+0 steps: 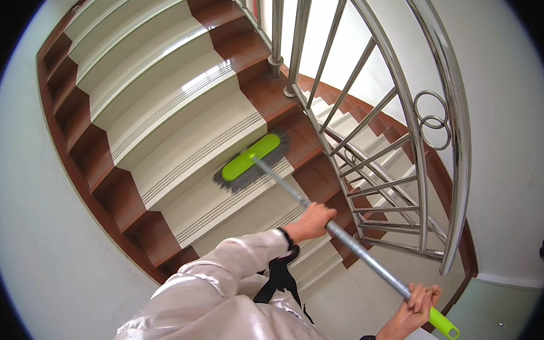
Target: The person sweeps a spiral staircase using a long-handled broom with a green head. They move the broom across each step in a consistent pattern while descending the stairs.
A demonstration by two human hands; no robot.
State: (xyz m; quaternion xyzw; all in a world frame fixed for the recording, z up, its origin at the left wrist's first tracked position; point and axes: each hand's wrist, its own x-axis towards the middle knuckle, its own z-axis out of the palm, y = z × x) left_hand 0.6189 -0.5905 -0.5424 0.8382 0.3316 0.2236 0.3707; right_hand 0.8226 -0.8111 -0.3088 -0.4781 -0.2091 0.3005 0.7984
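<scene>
A push broom lies slantwise before me. Its lime-green head [251, 157] with dark grey bristles [248, 180] rests on a stair tread, reaching from the cream strip onto the brown right border. My left hand [312, 222] grips the grey metal pole [368, 259] partway along it. Close to the green end grip [444, 322], my right hand [416, 304] is closed around the same pole. Both wrists carry black bands, and the sleeve of my left arm is shiny and pale.
Cream stairs [180, 145] with brown borders climb toward the upper left. A stainless-steel railing [392, 70] curves along their right side, with another flight [376, 139] visible through its bars. White walls [58, 231] flank the stairs. A pale landing floor [358, 287] lies at lower right.
</scene>
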